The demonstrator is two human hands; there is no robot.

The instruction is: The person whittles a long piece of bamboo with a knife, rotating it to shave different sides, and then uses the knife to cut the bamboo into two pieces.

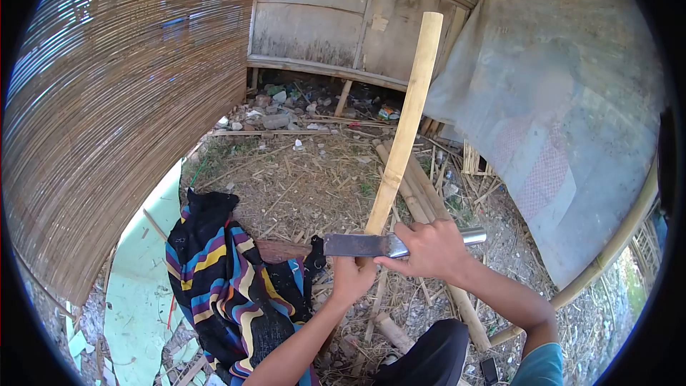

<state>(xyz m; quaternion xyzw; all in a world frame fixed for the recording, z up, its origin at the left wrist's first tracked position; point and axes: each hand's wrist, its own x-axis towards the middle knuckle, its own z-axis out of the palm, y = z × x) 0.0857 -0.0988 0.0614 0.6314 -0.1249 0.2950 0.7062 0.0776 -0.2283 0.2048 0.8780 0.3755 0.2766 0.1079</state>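
— Left hand (354, 279) closed round the foot of a bamboo stick (407, 121), just below the middle of the frame. The pale stick rises from the fist toward 1 o'clock, its cut top set against the wooden wall (314, 21) at 12 o'clock.

— And the other hand?

— Right hand (429, 250), at 3 o'clock of the left, wrapped tight on the grip of a chopping knife (354, 245). The flat blade points to 9 o'clock and lies across the stick right above the left fist. Whether it touches the stick or is just clear of it, I cannot tell. The metal handle end (475, 236) pokes out past the fist at 3 o'clock.

— How would the stick handle?

— By its look it is stiff, dry and light for its length. The skin seems smooth, so it may slide in a loose grip, and bamboo like this probably splits readily along the grain. The low end, where the left hand has it, looks the steadiest hold, with the fingers below the edge.

— Surroundings?

— A striped cloth (214, 271) heaped at 8 o'clock, a woven mat (107, 100) at 10 o'clock, a grey sheet (557, 100) at 2 o'clock, and more bamboo lengths (421, 193) on the littered ground just beyond the hands
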